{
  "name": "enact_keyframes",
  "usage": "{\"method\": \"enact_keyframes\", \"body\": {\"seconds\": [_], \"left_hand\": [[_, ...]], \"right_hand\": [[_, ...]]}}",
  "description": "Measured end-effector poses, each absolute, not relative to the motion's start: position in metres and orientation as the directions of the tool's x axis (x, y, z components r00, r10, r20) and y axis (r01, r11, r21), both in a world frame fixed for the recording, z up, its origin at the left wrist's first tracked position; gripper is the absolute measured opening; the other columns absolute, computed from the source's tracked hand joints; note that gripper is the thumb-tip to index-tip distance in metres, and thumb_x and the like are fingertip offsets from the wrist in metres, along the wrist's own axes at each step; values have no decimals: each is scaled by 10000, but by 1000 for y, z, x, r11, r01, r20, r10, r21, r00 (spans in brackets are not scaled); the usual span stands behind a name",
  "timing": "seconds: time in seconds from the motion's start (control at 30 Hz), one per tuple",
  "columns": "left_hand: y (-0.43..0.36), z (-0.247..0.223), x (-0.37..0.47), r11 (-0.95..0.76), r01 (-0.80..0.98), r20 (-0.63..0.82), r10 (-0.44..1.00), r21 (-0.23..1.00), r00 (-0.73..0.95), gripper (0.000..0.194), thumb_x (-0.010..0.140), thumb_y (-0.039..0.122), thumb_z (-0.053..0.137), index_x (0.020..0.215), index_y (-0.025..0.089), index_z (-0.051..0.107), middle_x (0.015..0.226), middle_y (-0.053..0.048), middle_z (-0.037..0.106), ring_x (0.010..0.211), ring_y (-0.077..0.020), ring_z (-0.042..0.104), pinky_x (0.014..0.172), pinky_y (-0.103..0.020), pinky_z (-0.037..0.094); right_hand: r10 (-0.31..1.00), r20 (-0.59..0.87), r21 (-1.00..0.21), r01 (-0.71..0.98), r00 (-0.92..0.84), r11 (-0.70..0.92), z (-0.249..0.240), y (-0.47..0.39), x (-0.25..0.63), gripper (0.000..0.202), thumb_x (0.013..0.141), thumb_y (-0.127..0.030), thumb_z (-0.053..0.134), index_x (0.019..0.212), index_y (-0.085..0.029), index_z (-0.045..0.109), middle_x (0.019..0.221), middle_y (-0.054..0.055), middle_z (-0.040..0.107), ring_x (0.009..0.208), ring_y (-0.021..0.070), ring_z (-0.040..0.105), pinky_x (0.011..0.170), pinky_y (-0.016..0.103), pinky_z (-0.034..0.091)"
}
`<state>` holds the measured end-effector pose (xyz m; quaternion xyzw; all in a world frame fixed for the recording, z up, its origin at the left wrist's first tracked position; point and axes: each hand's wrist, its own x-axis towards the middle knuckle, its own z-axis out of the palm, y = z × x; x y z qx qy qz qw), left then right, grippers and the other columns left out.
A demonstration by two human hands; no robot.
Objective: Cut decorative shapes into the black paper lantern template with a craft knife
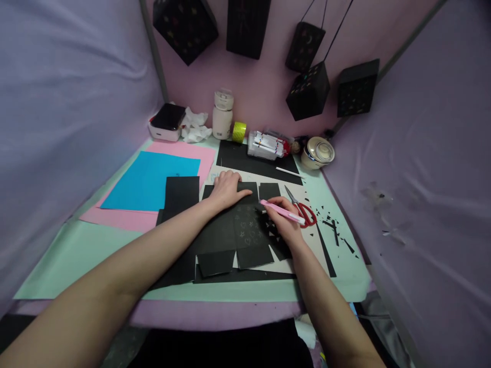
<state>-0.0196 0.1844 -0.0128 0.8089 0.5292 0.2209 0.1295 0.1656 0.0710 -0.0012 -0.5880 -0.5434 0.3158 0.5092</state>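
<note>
Black paper (218, 227), cut with flaps, lies in front of me; pale hearts and stars are drawn on one panel, and small shapes are cut out of the panel to its right. My left hand (227, 189) rests on its upper part, thumb stretched to the side and fingers loosely bent. In my right hand (286, 222) is a pink craft knife (282, 210), gripped like a pen, its front end over the paper. The blade tip is too small to make out. Scissors with red handles (306, 213) lie just beyond my right hand.
Blue sheet (149, 179) and pink sheet (115, 220) lie at left. Black scraps (335, 232) are scattered at right. Along the back stand a white bottle (222, 115), yellow tape (239, 132), a marker box (266, 145) and a lidded cup (318, 152). Black boxes (309, 92) hang above.
</note>
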Motion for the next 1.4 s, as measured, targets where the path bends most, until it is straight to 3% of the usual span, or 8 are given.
{"method": "enact_keyframes", "body": {"seconds": [0.17,0.3,0.43,0.83,1.13,1.4], "left_hand": [[182,-14,-23,-463,665,277,886,586,372,363,816,429,699,1067,209,557,990,-59,659,953,-258,615,835,-369,467],[184,-16,-25,-491,554,324,868,672,376,332,809,299,716,1099,230,573,1054,-30,682,1008,-221,638,868,-335,479],[185,-15,-25,-496,489,355,864,718,357,373,789,266,739,1128,214,593,1048,-30,683,1012,-203,636,906,-331,473],[180,-11,-24,-510,426,404,858,747,318,376,777,242,751,1124,202,611,977,-20,674,970,-197,631,883,-334,472],[176,-9,-23,-531,400,424,844,747,330,351,784,222,739,1106,206,599,1087,-31,676,1013,-196,631,905,-330,471],[177,-9,-24,-536,391,432,841,748,326,355,779,243,741,1105,191,609,1036,-32,680,997,-200,629,904,-331,467]], "right_hand": [[993,30,-927,375,114,-15,10,73,173,222,731,-388,703,865,-211,711,832,24,710,736,168,611,649,283,457],[994,6,-916,398,112,-39,5,75,177,241,738,-409,707,874,-209,717,820,16,707,725,158,600,632,268,431],[997,13,-922,388,81,-20,-1,73,178,233,738,-411,709,855,-210,716,814,9,707,704,144,589,625,262,420],[997,16,-919,394,78,-16,-3,69,176,267,739,-426,689,871,-194,712,747,3,676,624,125,544,537,240,371],[998,25,-919,394,60,-1,-5,70,175,267,732,-425,695,857,-189,705,749,8,684,609,121,550,538,239,390],[991,48,-903,430,121,-9,-6,67,175,242,737,-433,696,837,-213,703,775,3,698,654,139,588,571,251,423]]}}
